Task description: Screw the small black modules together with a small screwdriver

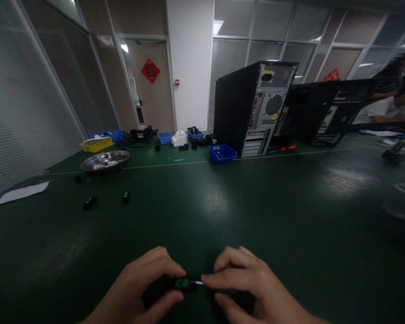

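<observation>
Low at the front of the table, my left hand (145, 283) is closed, with thumb and fingertips gripping a small black case with a green circuit board (182, 283). A thin silvery piece (197, 282) lies against the right end of the case, its exact kind too small to tell. My right hand (243, 283) is curled, its index fingertip at the outer end of that silvery piece and its thumb just below. Two similar small black cases, one (89, 203) and another (126, 197), lie to the left, farther up the table.
A round metal dish (105, 161) and yellow tray (97, 144) stand back left. A blue bin (222, 154) sits before a black computer tower (236, 108). More computer cases (334, 108) and a person (384, 108) are at right. White paper (20, 193) lies left.
</observation>
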A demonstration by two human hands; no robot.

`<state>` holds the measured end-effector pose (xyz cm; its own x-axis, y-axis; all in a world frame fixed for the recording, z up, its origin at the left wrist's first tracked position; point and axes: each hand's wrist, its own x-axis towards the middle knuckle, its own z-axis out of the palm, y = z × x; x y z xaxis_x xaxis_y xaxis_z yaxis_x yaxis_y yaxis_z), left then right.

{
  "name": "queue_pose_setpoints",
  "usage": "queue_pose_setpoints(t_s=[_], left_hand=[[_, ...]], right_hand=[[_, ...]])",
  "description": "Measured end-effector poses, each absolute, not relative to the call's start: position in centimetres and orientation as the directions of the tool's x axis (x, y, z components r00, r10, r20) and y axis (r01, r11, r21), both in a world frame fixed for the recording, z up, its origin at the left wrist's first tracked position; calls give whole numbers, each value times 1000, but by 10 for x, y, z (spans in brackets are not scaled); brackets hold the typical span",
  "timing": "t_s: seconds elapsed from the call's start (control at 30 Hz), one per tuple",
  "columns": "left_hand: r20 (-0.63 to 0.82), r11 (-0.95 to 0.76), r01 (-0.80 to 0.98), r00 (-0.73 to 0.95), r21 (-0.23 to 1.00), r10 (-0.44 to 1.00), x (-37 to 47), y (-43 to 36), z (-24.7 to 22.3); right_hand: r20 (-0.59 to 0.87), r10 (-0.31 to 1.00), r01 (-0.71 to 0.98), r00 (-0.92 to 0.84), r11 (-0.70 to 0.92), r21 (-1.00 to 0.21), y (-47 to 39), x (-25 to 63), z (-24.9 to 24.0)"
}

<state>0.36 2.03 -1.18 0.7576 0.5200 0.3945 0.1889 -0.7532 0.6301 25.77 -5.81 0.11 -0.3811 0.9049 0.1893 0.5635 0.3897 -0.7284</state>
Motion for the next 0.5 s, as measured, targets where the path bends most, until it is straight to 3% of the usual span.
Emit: queue_pose_setpoints(t_s=[0.5], left_hand=[[399,-768,137,790,625,466,7,24,-9]], right_hand=[[207,867,547,-454,454,-704,-55,259,3]])
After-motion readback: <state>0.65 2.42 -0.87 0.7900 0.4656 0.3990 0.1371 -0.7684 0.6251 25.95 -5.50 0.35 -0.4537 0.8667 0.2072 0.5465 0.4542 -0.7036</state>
